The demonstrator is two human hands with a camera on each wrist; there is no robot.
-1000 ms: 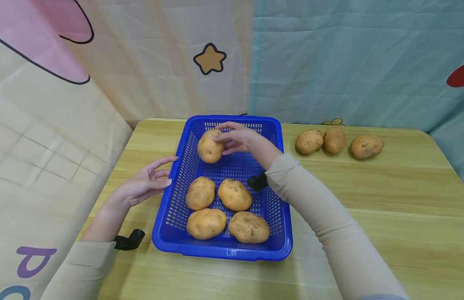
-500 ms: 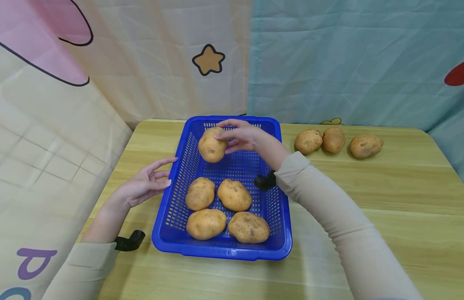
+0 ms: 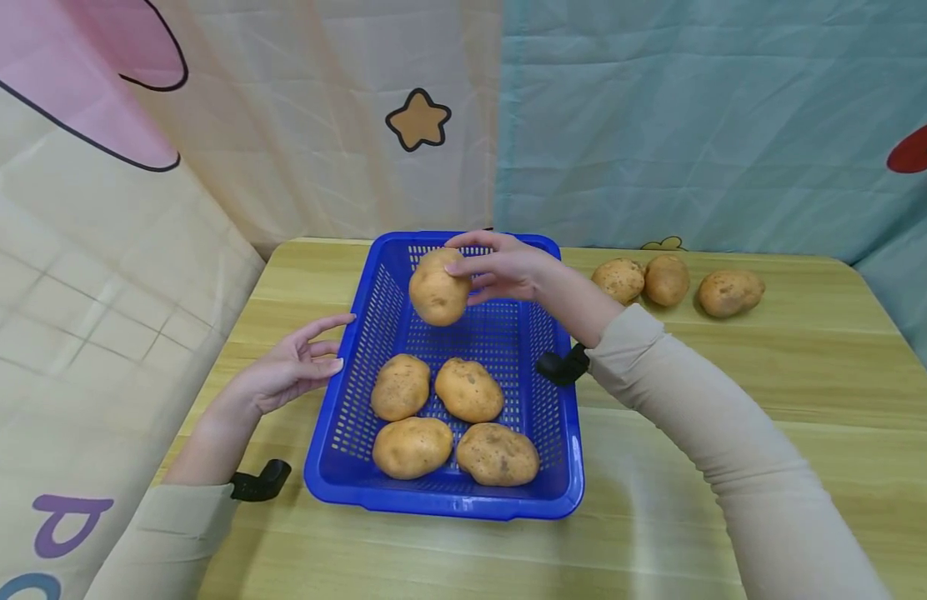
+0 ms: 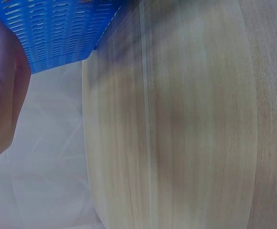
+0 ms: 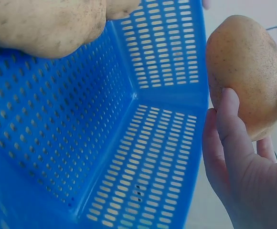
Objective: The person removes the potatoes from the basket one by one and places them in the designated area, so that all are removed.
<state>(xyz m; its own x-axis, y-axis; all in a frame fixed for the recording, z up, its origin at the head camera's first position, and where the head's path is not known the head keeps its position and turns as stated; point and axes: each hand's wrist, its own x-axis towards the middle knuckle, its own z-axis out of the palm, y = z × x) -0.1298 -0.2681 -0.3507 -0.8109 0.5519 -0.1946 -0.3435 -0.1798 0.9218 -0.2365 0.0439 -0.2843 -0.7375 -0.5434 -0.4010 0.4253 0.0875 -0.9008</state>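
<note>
My right hand [image 3: 508, 267] grips a potato [image 3: 438, 287] between thumb and fingers, raised over the far half of a blue slotted plastic basket [image 3: 463, 506]. In the right wrist view, that potato [image 5: 246, 71] appears beyond the basket's rim, with the thumb and fingertips against its skin. My left hand [image 3: 287, 367] touches the basket's left rim with relaxed fingers and thumb. The left wrist view has it at the edge of the basket's slotted wall [image 4: 57, 33]. Several potatoes lie on the basket floor in its near half, among them a speckled potato [image 3: 497, 455].
The wooden table [image 3: 734, 400] bears three more potatoes at the back right: one potato [image 3: 618, 279] partly behind the right forearm, another potato [image 3: 667, 280] beside it, and a potato [image 3: 730, 292] apart from them. Printed curtains [image 3: 321, 125] hang behind and along the left side.
My right hand and the potato it holds have moved a little to the right above the basket, the forearm swinging right too. The left hand and the basket stay put.
</note>
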